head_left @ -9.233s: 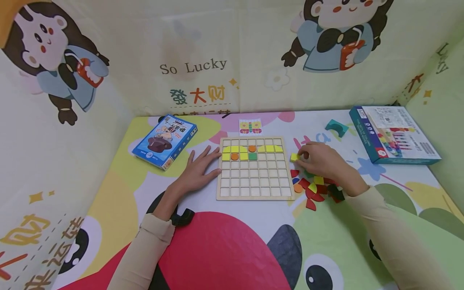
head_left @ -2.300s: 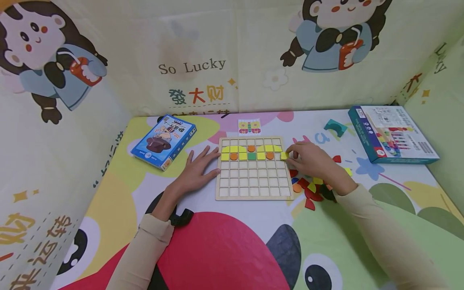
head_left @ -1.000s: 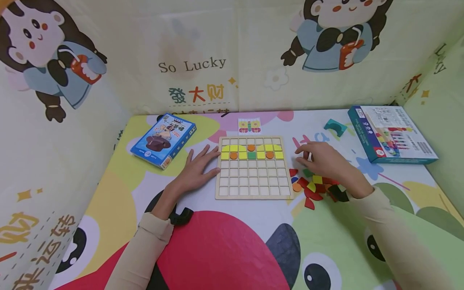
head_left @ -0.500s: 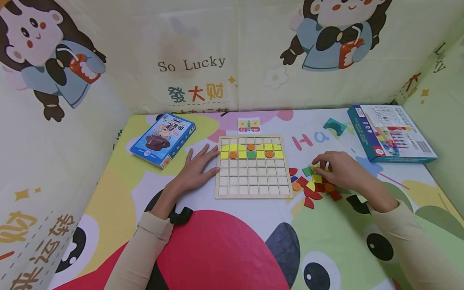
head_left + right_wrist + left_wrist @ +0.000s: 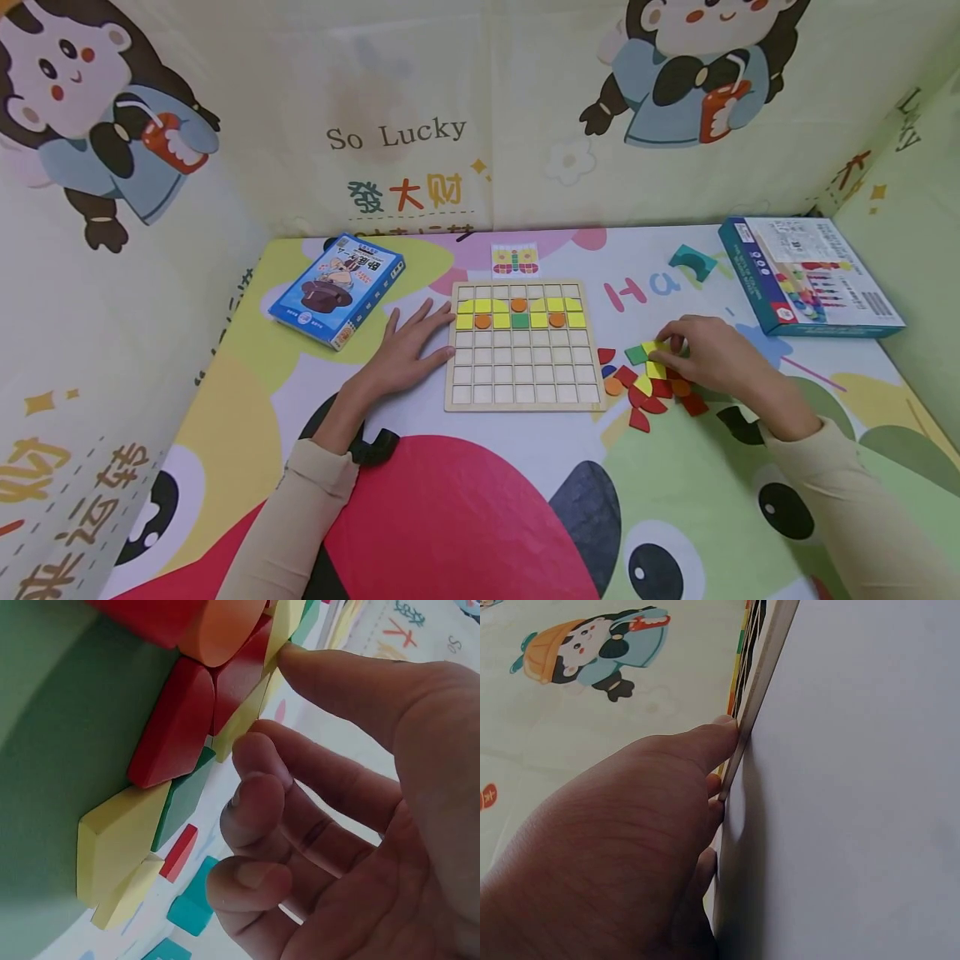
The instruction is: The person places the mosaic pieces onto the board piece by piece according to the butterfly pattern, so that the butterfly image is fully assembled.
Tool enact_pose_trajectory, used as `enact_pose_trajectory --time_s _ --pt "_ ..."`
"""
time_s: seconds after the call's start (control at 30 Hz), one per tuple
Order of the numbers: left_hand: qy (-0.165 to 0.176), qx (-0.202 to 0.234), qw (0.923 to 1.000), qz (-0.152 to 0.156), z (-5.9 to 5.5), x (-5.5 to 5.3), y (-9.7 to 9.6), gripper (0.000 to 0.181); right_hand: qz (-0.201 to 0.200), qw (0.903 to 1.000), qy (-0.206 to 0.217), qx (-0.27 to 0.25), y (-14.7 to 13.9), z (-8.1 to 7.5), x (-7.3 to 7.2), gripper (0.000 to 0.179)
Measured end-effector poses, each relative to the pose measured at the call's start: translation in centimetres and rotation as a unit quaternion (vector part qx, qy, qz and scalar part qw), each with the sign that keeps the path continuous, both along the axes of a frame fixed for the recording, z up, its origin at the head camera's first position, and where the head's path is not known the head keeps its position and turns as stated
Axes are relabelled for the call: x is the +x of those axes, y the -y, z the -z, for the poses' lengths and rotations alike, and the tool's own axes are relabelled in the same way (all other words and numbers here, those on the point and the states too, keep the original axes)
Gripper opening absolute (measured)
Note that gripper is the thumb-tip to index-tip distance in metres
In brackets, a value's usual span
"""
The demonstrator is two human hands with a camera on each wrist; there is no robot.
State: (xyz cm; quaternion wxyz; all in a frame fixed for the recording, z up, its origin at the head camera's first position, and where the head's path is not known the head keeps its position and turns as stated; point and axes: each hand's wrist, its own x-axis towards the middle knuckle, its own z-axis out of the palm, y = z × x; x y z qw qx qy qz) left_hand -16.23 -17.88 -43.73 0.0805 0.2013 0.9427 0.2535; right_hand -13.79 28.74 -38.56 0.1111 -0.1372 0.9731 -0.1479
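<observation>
A wooden grid board [image 5: 525,375] lies mid-table, its second and third rows holding yellow, orange and green pieces. My left hand [image 5: 411,350] rests spread on the table, fingertips and thumb touching the board's left edge; in the left wrist view the thumb [image 5: 716,739] meets that edge. Over the loose pile to the right, my right hand [image 5: 708,354] pinches a yellow piece [image 5: 651,347] between thumb and forefinger. Close by lie a green piece [image 5: 636,355], another yellow piece [image 5: 656,370] and red pieces [image 5: 176,724]. The right hand covers part of the pile.
A small butterfly pattern card [image 5: 515,261] lies behind the board. Left of it is a blue box [image 5: 337,290]; a larger teal-edged box [image 5: 813,279] lies at the right. A teal arch block [image 5: 693,262] sits near that box. Orange discs [image 5: 613,386] edge the pile.
The third row has gained yellow squares and an orange disc on its right side. My right hand has let go of the last yellow square and moved right to the pile. The left hand stays put.
</observation>
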Motion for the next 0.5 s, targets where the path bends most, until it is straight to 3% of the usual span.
enact_pose_trajectory --time_s 0.5 --pt "0.01 -0.005 0.9999 -0.007 0.2 -0.1 0.1 0.066 0.018 0.9998 -0.003 0.011 2.0 0.4 -1.5 0.04"
